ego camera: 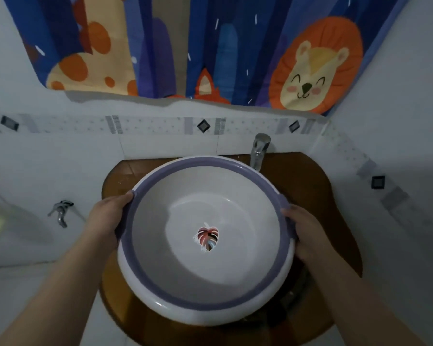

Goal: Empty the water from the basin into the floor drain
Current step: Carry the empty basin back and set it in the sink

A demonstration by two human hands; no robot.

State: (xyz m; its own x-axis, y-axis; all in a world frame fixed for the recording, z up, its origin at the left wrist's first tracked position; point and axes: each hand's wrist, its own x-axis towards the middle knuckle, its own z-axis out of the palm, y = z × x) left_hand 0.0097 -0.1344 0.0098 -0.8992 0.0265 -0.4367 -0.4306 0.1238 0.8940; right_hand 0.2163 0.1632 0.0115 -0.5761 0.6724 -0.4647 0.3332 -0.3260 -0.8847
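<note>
A round white basin (185, 275) with a purple rim sits over the brown sink counter (318, 196). A leaf sticker marks its bottom, seen through clear water whose level is hard to judge. My left hand (108, 211) grips the basin's left rim handle. My right hand (303, 231) grips the right rim handle. The basin looks level. No floor drain is in view.
A chrome tap (259, 151) stands behind the basin at the back right, close to its rim. A second small wall tap (60, 212) sticks out low on the left. A blue animal-print curtain (210, 51) hangs above the tiled wall.
</note>
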